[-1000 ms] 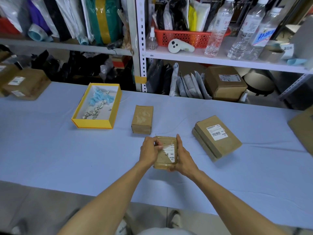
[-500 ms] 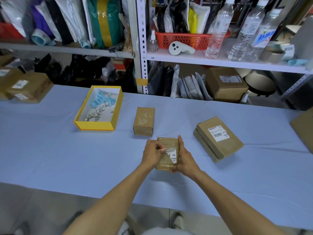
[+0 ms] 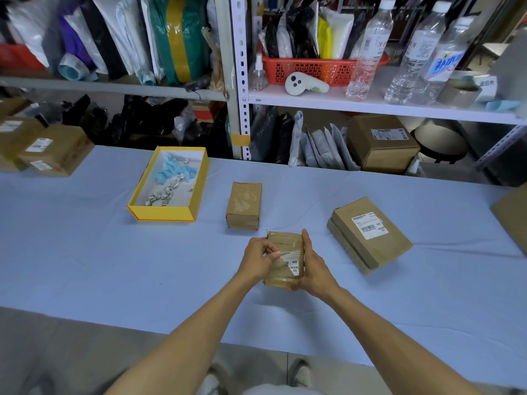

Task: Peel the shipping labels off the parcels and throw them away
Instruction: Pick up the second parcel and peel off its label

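Observation:
A small brown parcel [image 3: 283, 246] is held just above the blue table [image 3: 85, 252] in front of me. My right hand [image 3: 312, 269] grips its right side. My left hand [image 3: 256, 259] pinches the torn edge of its white shipping label [image 3: 293, 266], which is partly peeled on the left. A bare small parcel [image 3: 244, 205] stands behind it. To the right lies a flat parcel [image 3: 370, 238] with a whole white label [image 3: 369, 226]. A yellow box [image 3: 171, 215] at the left holds crumpled label scraps.
Several labelled cardboard boxes [image 3: 54, 151] sit at the table's far left. Another carton edge [image 3: 510, 215] shows at the far right. Metal shelving [image 3: 239, 75] with bags, bottles and a red basket stands behind the table.
My left hand has pulled more of the label away from the parcel's left side. The parcel and right hand have hardly shifted.

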Available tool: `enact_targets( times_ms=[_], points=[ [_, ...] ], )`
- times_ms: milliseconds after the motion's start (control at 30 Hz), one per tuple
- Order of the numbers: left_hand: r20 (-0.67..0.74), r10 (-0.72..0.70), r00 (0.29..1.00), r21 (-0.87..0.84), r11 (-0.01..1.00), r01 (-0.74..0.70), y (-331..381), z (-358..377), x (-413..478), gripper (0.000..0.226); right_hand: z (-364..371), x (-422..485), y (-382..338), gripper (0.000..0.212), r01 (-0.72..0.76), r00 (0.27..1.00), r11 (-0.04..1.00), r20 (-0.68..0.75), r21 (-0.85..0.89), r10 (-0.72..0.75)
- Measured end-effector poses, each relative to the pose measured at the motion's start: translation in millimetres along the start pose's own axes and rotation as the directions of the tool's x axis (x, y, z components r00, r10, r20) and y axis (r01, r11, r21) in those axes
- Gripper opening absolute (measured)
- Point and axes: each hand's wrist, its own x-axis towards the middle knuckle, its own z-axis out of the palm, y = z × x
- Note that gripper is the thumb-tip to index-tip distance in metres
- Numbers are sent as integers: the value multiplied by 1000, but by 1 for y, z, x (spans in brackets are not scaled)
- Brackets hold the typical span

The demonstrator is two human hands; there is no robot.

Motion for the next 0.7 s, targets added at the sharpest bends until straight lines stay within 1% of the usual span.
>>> enact_targets(
  times_ms=[133, 433, 700],
  points=[
    [7, -3, 1000, -13, 1000, 3, -1, 0, 0, 22, -1, 0, 0, 147, 4, 1000, 1000, 4, 4, -4],
    [24, -28, 999, -73, 997, 30, -2, -4, -2, 28, 0, 1, 1, 150, -3, 1000, 1000, 8, 6, 3],
    [28, -48, 998, -105, 993, 51, -2, -4, -3, 23, -1, -1, -1, 149, 13, 1000, 1000, 4, 3, -13]
  ],
)
